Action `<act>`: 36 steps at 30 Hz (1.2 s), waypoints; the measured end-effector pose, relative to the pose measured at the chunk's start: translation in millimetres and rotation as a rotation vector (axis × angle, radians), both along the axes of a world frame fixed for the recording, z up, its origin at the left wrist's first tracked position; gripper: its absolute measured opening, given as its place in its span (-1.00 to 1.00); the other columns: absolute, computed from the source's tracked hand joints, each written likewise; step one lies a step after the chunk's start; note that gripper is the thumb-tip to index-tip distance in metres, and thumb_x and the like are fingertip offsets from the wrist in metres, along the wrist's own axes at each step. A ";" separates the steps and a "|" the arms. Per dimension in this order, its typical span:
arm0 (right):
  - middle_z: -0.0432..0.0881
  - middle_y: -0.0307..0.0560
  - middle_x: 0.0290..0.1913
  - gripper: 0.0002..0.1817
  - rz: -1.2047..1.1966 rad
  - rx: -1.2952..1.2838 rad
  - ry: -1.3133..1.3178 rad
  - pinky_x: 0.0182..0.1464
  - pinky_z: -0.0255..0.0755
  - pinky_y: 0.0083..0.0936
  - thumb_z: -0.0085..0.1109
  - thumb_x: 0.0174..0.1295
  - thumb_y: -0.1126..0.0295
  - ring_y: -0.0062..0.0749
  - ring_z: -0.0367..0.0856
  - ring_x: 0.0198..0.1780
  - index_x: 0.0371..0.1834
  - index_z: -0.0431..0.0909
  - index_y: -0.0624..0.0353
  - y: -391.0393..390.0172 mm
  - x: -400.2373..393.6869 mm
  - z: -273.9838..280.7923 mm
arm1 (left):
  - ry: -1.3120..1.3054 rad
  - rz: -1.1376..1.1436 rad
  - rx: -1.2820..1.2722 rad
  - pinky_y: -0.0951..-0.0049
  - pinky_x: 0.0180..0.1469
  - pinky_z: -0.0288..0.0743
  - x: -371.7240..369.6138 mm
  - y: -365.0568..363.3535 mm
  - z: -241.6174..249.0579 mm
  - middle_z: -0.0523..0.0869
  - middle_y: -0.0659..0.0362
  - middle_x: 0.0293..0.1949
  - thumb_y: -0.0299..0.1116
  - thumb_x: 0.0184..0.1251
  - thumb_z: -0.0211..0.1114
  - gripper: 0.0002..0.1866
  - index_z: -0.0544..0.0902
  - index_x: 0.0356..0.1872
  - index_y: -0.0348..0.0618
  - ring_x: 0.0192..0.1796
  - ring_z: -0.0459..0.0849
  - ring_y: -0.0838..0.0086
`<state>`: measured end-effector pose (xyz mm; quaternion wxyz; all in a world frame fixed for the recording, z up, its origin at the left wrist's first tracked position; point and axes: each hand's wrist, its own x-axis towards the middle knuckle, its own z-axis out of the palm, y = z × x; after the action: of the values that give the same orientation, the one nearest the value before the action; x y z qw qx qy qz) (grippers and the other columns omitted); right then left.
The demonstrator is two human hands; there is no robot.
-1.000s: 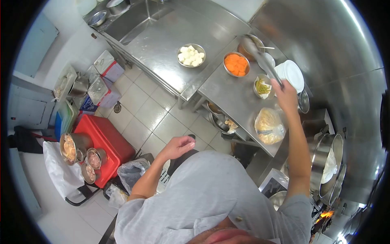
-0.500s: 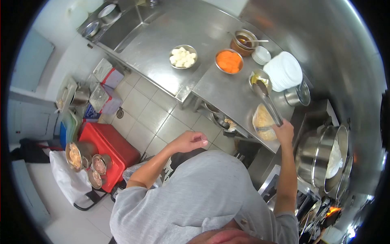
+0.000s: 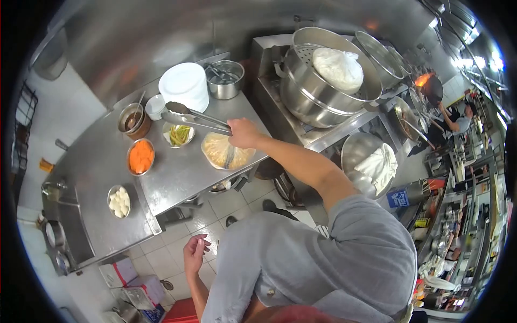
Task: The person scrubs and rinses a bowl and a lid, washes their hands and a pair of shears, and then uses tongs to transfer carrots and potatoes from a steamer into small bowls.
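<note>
My right hand [image 3: 245, 133] is closed round a pair of metal tongs [image 3: 207, 123]. The tongs reach left over the steel counter, their dark heads between the stack of white plates [image 3: 183, 89] and a small bowl of green and yellow strips [image 3: 179, 135]. Just below the tongs lies a clear bag of yellowish food [image 3: 226, 153]. My left hand [image 3: 195, 253] hangs low beside my body over the floor, fingers loosely bent and apart, with nothing visible in it.
On the steel counter [image 3: 167, 185] stand a bowl of orange slices [image 3: 141, 157], a bowl of white pieces [image 3: 119, 201], a brown sauce pot [image 3: 133, 121] and a metal pot [image 3: 224, 81]. A large steamer pot [image 3: 318, 97] holds a white bundle [image 3: 338, 70]. A person [image 3: 458, 124] works near a flame.
My view has turned right toward the stove, so the counter appears further left. The tongs' heads have shifted from over the bowl of strips toward the plates, still in my right hand.
</note>
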<state>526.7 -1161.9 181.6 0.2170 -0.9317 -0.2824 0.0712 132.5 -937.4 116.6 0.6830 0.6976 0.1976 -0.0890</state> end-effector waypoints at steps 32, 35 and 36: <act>0.70 0.29 -0.33 -0.64 -0.425 0.045 -0.609 -0.08 0.58 -0.08 0.36 -0.06 0.22 0.22 0.70 -0.23 -0.32 0.68 0.31 -292.9 158.7 242.5 | -0.029 -0.068 0.017 0.55 -0.27 0.45 62.8 -75.0 12.4 0.78 0.20 -0.30 -0.06 0.55 0.20 -0.59 0.68 0.08 -0.22 -0.32 0.65 0.60; 0.70 0.29 -0.33 -0.65 -0.229 -0.018 -0.481 -0.05 0.57 -0.08 0.34 -0.07 0.24 0.20 0.71 -0.21 -0.31 0.69 0.31 -296.1 161.3 196.3 | -0.010 -0.083 0.035 0.55 -0.27 0.45 65.8 -79.1 17.8 0.78 0.20 -0.30 -0.07 0.55 0.20 -0.59 0.68 0.08 -0.22 -0.32 0.66 0.59; 0.70 0.29 -0.33 -0.66 -0.236 -0.024 -0.458 -0.05 0.57 -0.08 0.34 -0.07 0.25 0.21 0.71 -0.22 -0.30 0.69 0.31 -288.3 160.5 200.0 | -0.001 -0.087 0.045 0.55 -0.27 0.45 66.6 -81.2 20.3 0.78 0.20 -0.30 -0.07 0.55 0.20 -0.59 0.68 0.08 -0.22 -0.32 0.66 0.59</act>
<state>687.2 -1450.2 381.6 0.1432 -0.9526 -0.2125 -0.1642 199.2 -1018.6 136.9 0.6628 0.7206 0.1685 -0.1139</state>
